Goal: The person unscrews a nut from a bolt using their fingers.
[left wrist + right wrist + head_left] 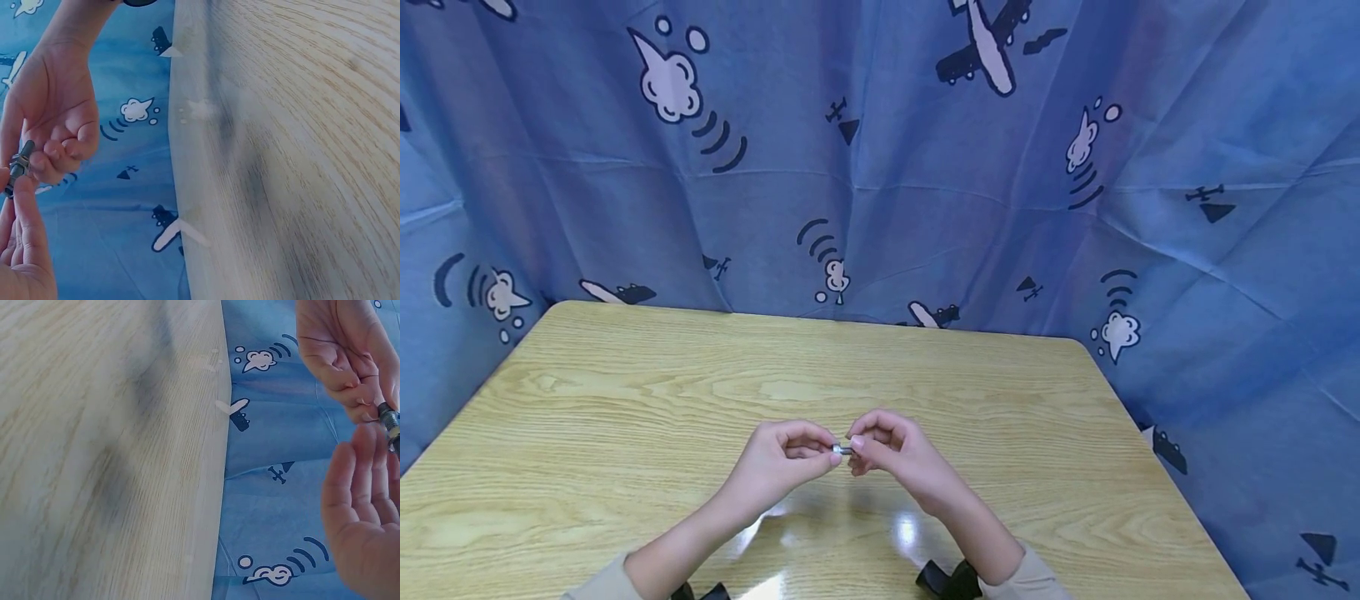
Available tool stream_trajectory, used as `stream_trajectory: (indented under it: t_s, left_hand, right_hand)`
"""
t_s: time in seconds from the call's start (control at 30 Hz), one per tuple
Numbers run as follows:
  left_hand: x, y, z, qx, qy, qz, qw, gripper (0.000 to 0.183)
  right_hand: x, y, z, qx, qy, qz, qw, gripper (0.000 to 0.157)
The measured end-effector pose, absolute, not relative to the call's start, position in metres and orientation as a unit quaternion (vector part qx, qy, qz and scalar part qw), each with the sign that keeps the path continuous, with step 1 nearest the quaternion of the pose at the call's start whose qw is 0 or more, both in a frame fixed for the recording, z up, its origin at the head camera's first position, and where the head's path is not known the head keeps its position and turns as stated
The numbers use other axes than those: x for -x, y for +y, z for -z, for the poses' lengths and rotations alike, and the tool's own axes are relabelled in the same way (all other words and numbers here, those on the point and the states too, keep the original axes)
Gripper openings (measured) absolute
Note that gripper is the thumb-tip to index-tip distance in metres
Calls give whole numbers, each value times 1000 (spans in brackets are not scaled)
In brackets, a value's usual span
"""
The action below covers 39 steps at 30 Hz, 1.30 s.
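Observation:
A small metal bolt (843, 450) is held in the air above the table, between two hands whose fingertips nearly meet. My left hand (778, 457) pinches its left end between thumb and fingers. My right hand (912, 467) has its thumb and forefinger at the other end, with the remaining fingers curled below. In the left wrist view, the bolt (25, 156) shows a threaded shank and a nut-like ring (20, 164) around it. The right wrist view catches the bolt (389, 419) at its edge, partly cut off. Fingertips cover both ends.
The wood-grain table (775, 367) spreads beneath the hands. Behind it and along its sides hangs a blue curtain (910, 233) printed with planes and clouds. Black wrist devices (951, 578) show at the bottom, near light sleeves (1026, 575).

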<state>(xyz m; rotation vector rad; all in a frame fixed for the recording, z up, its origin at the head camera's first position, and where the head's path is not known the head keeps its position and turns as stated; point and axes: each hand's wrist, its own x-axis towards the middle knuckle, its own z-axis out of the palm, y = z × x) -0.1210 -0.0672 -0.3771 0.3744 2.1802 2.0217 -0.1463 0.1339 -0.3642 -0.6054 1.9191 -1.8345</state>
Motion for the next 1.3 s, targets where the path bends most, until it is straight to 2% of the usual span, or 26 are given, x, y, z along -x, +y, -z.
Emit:
stream_trajectory:
  t_s: [0.13,0.5,1.3]
  left_hand:
    - [120,-67,377,-133,727,-671,68,24]
    - [120,-66,378,-122,722,-677,72,25]
    - [120,-66,376,-124,721,-678,73,26]
  right_hand:
    - [146,136,365,216,691,658,207,33]
    - [146,135,362,217,692,658,204,24]
    - [147,137,362,215,698,653,199,29]
